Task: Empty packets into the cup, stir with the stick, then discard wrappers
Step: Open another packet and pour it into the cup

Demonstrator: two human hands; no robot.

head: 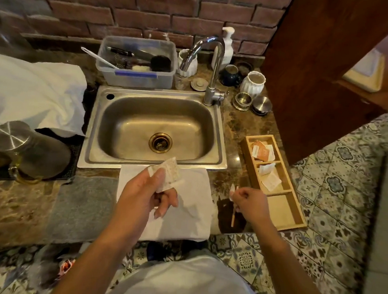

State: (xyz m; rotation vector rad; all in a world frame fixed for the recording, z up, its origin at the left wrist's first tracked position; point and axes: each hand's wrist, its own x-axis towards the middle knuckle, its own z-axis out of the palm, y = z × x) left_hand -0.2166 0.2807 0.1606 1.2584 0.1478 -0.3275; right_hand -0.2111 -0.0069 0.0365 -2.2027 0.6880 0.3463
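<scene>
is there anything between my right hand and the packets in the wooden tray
Nothing visible. The right hand, closed on a small white scrap, hovers just left of the wooden tray. The packets lie open to reach in its far and middle compartments; the near compartment looks empty.

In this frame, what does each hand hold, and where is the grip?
The left hand pinches a pale packet by its lower left part, between thumb and fingers. The right hand pinches a small torn white scrap; a wooden stick shows below it, grip unclear.

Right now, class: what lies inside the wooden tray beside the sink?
In the wooden tray, orange-and-white packets fill the far compartment, white packets the middle, and the near one looks empty. Anything beneath them is hidden.
</scene>
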